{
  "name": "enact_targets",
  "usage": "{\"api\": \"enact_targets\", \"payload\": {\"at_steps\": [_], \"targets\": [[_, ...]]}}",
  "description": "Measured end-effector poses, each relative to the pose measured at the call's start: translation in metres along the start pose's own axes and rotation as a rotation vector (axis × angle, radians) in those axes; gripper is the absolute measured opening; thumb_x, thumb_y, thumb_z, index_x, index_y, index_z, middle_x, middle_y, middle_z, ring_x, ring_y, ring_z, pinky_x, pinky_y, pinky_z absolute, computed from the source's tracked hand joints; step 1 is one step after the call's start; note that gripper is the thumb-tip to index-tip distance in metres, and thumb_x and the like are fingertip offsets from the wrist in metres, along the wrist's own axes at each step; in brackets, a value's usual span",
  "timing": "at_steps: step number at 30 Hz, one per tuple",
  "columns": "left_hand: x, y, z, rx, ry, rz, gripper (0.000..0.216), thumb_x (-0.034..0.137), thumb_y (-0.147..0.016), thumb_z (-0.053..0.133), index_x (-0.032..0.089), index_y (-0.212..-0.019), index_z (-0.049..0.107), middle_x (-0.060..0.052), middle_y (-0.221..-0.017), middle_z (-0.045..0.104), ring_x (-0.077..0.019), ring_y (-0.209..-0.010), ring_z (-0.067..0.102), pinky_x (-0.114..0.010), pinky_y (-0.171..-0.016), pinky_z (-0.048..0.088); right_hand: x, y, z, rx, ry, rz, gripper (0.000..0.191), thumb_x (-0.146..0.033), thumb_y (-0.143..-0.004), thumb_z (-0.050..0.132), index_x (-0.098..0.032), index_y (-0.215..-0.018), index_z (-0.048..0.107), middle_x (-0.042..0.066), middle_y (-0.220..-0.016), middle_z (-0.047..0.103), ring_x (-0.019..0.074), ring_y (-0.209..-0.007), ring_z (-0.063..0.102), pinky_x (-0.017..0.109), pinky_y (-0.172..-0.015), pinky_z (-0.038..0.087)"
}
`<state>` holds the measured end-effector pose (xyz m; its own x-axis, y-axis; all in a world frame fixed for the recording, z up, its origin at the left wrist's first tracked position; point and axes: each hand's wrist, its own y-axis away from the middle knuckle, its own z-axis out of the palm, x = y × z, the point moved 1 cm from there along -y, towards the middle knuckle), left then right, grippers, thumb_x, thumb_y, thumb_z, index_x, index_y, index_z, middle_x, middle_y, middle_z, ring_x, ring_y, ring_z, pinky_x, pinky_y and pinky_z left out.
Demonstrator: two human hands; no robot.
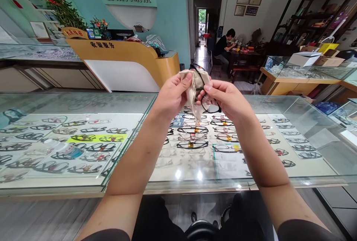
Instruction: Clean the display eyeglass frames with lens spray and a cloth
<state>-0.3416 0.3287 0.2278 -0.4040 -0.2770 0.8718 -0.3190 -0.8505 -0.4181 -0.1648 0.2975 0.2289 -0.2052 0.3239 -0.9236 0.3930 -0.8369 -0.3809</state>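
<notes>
I hold a pair of black-framed glasses [208, 101] up in front of me, above a glass display counter [301, 114]. My left hand [173, 94] pinches a beige cleaning cloth [195, 84] against the upper lens. My right hand [224, 96] is closed round the frame near the lower lens. The cloth's tail hangs down between my hands. Part of the frame is hidden by the cloth and my fingers.
Rows of glasses frames [192, 137] lie under the counter glass, with more [83, 148] in the left case. A yellow reception desk [125, 62] stands behind. A person [224, 45] sits at a table at the back right. More display cases [304, 71] stand on the right.
</notes>
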Motion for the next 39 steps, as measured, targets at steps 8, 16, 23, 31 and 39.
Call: {"api": "enact_targets", "payload": {"at_steps": [8, 16, 23, 31, 39], "targets": [[-0.004, 0.006, 0.013, 0.081, 0.040, 0.105, 0.046, 0.056, -0.080, 0.099, 0.021, -0.100, 0.075, -0.004, -0.091, 0.081, -0.0141, -0.067, 0.073, -0.025, -0.058, 0.061, -0.002, 0.000, 0.008, 0.025, 0.016, -0.040, 0.054, -0.070, -0.082, 0.093, -0.022, -0.078, 0.068, 0.000, -0.080, 0.070, 0.0127, -0.073, 0.058, 0.029, -0.072, 0.051], [-0.003, 0.005, 0.008, 0.037, 0.053, 0.019, 0.048, 0.065, -0.092, 0.086, 0.020, -0.107, 0.077, -0.008, -0.089, 0.081, -0.0209, -0.074, 0.078, -0.029, -0.057, 0.060, -0.006, 0.004, -0.001, 0.028, 0.038, -0.061, 0.046, -0.065, -0.090, 0.087, -0.021, -0.084, 0.075, 0.002, -0.085, 0.075, 0.0133, -0.074, 0.060, 0.029, -0.072, 0.051], [0.001, 0.008, 0.016, 0.053, 0.071, 0.094, 0.055, 0.042, -0.070, 0.107, 0.023, -0.110, 0.074, -0.001, -0.089, 0.079, -0.0129, -0.067, 0.071, -0.023, -0.061, 0.060, -0.005, 0.003, 0.001, 0.039, 0.017, -0.036, 0.048, -0.066, -0.089, 0.089, -0.021, -0.082, 0.072, 0.000, -0.080, 0.072, 0.0128, -0.073, 0.058, 0.028, -0.070, 0.048], [-0.001, 0.009, 0.014, 0.188, 0.036, 0.121, 0.048, 0.067, -0.094, 0.083, 0.022, -0.089, 0.069, 0.000, -0.073, 0.073, -0.0144, -0.059, 0.070, -0.025, -0.052, 0.055, -0.012, 0.007, 0.010, 0.008, 0.081, -0.052, 0.051, -0.068, -0.087, 0.089, -0.022, -0.078, 0.069, 0.000, -0.080, 0.071, 0.0128, -0.073, 0.056, 0.028, -0.070, 0.047], [0.007, 0.013, 0.017, 0.029, 0.054, 0.079, 0.051, 0.039, -0.077, 0.103, 0.024, -0.118, 0.076, -0.002, -0.093, 0.082, -0.0151, -0.069, 0.074, -0.025, -0.061, 0.060, -0.010, 0.009, 0.003, 0.023, 0.021, -0.041, 0.043, -0.063, -0.094, 0.084, -0.022, -0.088, 0.075, 0.003, -0.087, 0.076, 0.0155, -0.079, 0.064, 0.030, -0.076, 0.052]]}}
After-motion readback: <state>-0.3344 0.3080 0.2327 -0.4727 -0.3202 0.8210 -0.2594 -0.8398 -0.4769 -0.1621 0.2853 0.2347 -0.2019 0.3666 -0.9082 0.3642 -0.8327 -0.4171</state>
